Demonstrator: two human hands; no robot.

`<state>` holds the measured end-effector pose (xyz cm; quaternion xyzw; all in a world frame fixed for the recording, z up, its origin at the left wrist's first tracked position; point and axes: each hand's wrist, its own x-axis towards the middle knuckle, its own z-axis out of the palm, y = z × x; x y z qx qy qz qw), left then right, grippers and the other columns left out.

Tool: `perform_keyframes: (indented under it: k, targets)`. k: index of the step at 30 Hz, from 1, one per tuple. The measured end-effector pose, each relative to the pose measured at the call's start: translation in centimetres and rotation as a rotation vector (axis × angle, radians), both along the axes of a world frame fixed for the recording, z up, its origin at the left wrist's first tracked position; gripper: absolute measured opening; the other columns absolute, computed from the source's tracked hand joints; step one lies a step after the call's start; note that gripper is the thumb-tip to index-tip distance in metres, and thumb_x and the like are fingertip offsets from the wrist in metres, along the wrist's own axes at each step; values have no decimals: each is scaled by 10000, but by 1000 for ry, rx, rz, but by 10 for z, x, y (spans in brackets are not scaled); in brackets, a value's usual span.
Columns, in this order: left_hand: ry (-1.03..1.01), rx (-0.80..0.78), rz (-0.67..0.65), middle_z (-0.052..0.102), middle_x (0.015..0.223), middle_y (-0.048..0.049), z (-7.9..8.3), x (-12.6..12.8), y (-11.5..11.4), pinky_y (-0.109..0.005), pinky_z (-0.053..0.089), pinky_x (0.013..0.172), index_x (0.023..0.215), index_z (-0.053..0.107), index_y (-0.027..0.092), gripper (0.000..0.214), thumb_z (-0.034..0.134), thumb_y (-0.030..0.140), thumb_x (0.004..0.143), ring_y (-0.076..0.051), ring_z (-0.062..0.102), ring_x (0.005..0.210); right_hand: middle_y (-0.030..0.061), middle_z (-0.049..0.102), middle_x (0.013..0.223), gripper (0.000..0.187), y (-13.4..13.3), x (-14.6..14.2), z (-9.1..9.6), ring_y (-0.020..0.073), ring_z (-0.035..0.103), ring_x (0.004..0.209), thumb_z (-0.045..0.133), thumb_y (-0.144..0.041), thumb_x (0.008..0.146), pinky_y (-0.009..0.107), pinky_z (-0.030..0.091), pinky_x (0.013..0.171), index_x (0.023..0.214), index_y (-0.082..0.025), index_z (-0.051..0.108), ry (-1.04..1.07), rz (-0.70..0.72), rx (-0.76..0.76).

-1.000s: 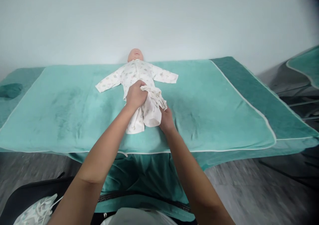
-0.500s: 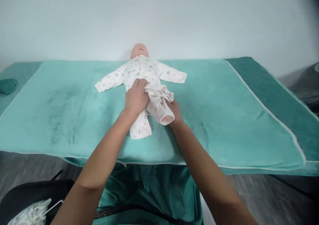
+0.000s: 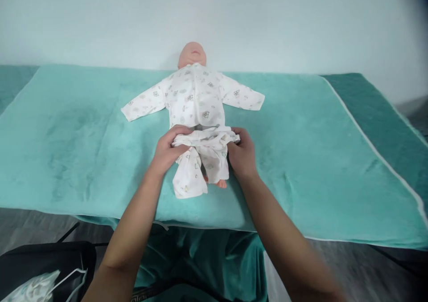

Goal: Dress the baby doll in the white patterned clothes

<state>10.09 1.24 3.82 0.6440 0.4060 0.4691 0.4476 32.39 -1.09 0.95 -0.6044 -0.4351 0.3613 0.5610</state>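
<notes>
A baby doll [image 3: 192,55] lies on its back, head towards the wall, arms spread in a white printed top [image 3: 197,97]. Matching baby pants [image 3: 210,153] cover its legs, their waistband bunched below the hem of the top. My left hand [image 3: 170,148] pinches the waistband at its left side, thumb and fingers closed on the cloth. At the right side my right hand [image 3: 242,150] grips the waistband, some fingers hidden behind the fabric. One doll foot [image 3: 221,184] shows out of the right pant leg; the other foot is hidden.
A light green cover [image 3: 317,159] spreads over the table, with a darker green cloth [image 3: 377,124] at the right. The white wall [image 3: 284,21] stands behind. Below left, a black chair [image 3: 80,253] holds printed cloth [image 3: 33,288] and a white hanger [image 3: 72,273].
My left hand has moved down from the doll's belly to the waistband's left side. The right hand has come up to its right edge. The doll's right-side foot now pokes out.
</notes>
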Motion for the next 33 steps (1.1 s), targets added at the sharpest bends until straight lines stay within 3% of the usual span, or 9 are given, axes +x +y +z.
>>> perform_keyframes:
  k: [3, 6, 8, 10, 13, 15, 21, 26, 33]
  targets:
    - [-188, -136, -80, 671, 1138, -37, -4, -10, 2, -327, 507, 908, 1033, 703, 232, 345, 761, 317, 705, -239, 641, 1041, 27, 691, 1064, 289, 3, 11, 30, 203, 642, 972, 673, -166, 772, 334, 518, 857, 1049, -247, 668, -207, 142, 133]
    - [-323, -212, -129, 655, 1030, -20, -8, -11, 4, -307, 504, 811, 1035, 713, 237, 367, 793, 344, 693, -211, 631, 928, 53, 661, 1244, 354, 4, 15, 75, 246, 619, 1169, 707, -200, 820, 359, 501, 962, 1167, -268, 702, -410, 525, 226]
    - [-370, -218, -147, 651, 997, -24, -9, -10, 5, -314, 504, 811, 970, 722, 228, 313, 800, 353, 694, -215, 627, 928, 45, 687, 1190, 352, 9, 5, 100, 248, 640, 1107, 740, -290, 865, 358, 504, 932, 1215, -286, 700, -447, 720, 164]
    - [-368, -234, -161, 657, 988, -27, -10, -11, 6, -328, 507, 825, 960, 725, 231, 300, 802, 353, 698, -221, 628, 936, 34, 692, 971, 284, 19, -14, 112, 240, 638, 953, 820, -399, 819, 337, 499, 821, 1055, -268, 733, -494, 807, 169]
    - [-356, -257, -151, 667, 997, -35, -11, -15, 5, -353, 513, 846, 955, 717, 233, 295, 791, 390, 717, -227, 632, 927, -1, 586, 713, 296, 35, -41, 108, 203, 587, 793, 869, -460, 761, 298, 445, 709, 779, -235, 677, -517, 878, 177]
    - [-358, -261, -154, 661, 999, -49, -10, -16, 5, -364, 519, 845, 938, 708, 223, 326, 782, 465, 733, -236, 633, 924, -20, 548, 664, 311, 42, -47, 97, 173, 562, 730, 836, -439, 796, 282, 417, 664, 715, -221, 628, -446, 921, 121]
    - [-216, -285, -233, 641, 1004, -70, -1, -16, 8, -371, 528, 806, 943, 713, 211, 503, 775, 661, 728, -260, 631, 937, -27, 615, 743, 129, 40, -31, 79, 143, 570, 708, 754, -237, 796, 269, 430, 635, 765, -211, 632, -176, 902, 38]
    - [-244, -302, -239, 666, 1101, -65, -1, -15, 7, -373, 555, 806, 1045, 737, 229, 527, 796, 647, 729, -272, 659, 969, -22, 613, 732, 117, 40, -31, 76, 149, 560, 691, 773, -234, 738, 281, 441, 624, 761, -223, 658, -32, 795, -3]
    - [-242, -311, -196, 723, 1134, -62, -7, -11, 3, -425, 572, 893, 1172, 727, 254, 553, 743, 658, 795, -302, 687, 1059, -55, 553, 647, 133, 42, -28, 68, 111, 471, 556, 768, -246, 776, 264, 405, 557, 778, -219, 638, 211, 826, -67]
